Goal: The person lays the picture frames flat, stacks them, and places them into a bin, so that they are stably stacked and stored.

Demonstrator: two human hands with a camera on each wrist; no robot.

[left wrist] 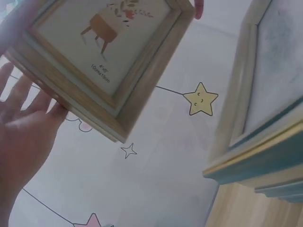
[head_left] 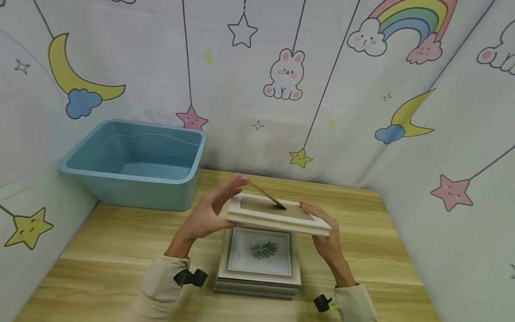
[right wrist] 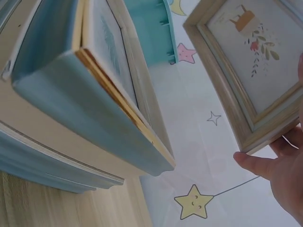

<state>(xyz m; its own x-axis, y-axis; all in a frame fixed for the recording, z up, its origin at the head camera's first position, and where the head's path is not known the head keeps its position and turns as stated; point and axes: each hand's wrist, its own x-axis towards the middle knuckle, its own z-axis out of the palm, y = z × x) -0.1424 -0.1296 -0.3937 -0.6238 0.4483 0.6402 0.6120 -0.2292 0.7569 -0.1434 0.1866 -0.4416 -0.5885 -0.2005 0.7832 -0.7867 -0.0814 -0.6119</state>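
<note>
Above the table, both hands hold a pale wooden picture frame [head_left: 277, 219], its backing turned up and its stand leg [head_left: 263, 193] sticking out at a slant. My left hand [head_left: 203, 217] grips the left edge, with raised fingers at the tip of the leg. On the opposite edge, my right hand [head_left: 327, 232] grips with fingers over the back. From below, the left wrist view shows the frame's front, a picture of a plant in a brown pot [left wrist: 104, 27]. Directly under it lies a stack of several frames, the top one showing a green leaf print [head_left: 263, 250].
A blue plastic basin [head_left: 177, 194] stands at the back left of the wooden table [head_left: 362, 259]; the part of its inside in view holds nothing. Cloth walls [head_left: 249, 89] printed with stars, moons and a rabbit enclose the back and sides.
</note>
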